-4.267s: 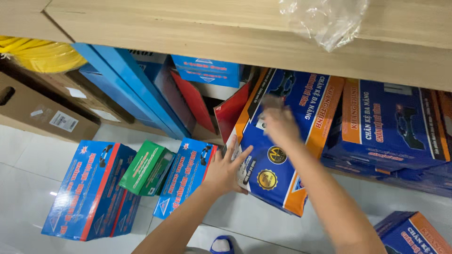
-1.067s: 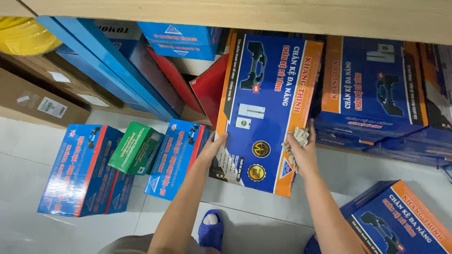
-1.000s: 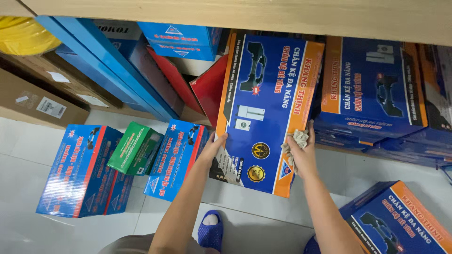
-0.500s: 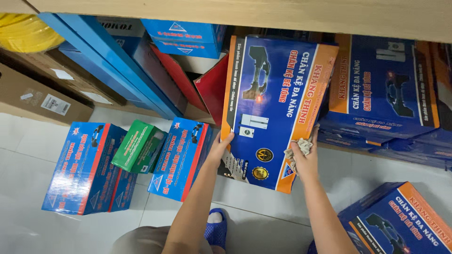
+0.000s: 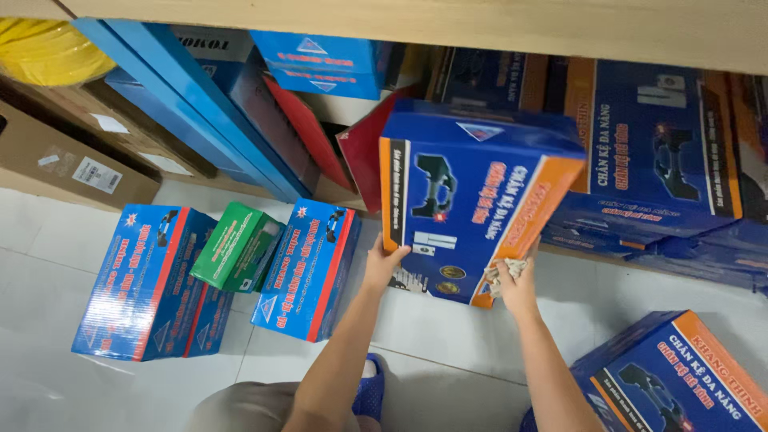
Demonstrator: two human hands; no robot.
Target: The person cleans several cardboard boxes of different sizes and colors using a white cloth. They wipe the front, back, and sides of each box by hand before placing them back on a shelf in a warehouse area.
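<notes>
Holding up a big blue-and-orange box (image 5: pixel 480 200) with both hands, tipped so its top face shows — it sits dead centre, just in front of the wooden shelf (image 5: pixel 480 24) at 12 o'clock and clear of the tiled floor (image 5: pixel 48 264). At 3 o'clock more blue boxes (image 5: pixel 656 152) lean in a stack; at 8 o'clock stands a smaller blue box (image 5: pixel 144 280), with a green box (image 5: pixel 236 248) beside it. Left hand (image 5: pixel 382 264) has its grip wrapped round the lower left corner. Right hand (image 5: pixel 512 280) cups the bottom right corner, grip half closed, with a pale rag (image 5: pixel 504 270) bunched against the cardboard. I'd say keeping both palms well under the base and the box level is the way to stop it slipping.
</notes>
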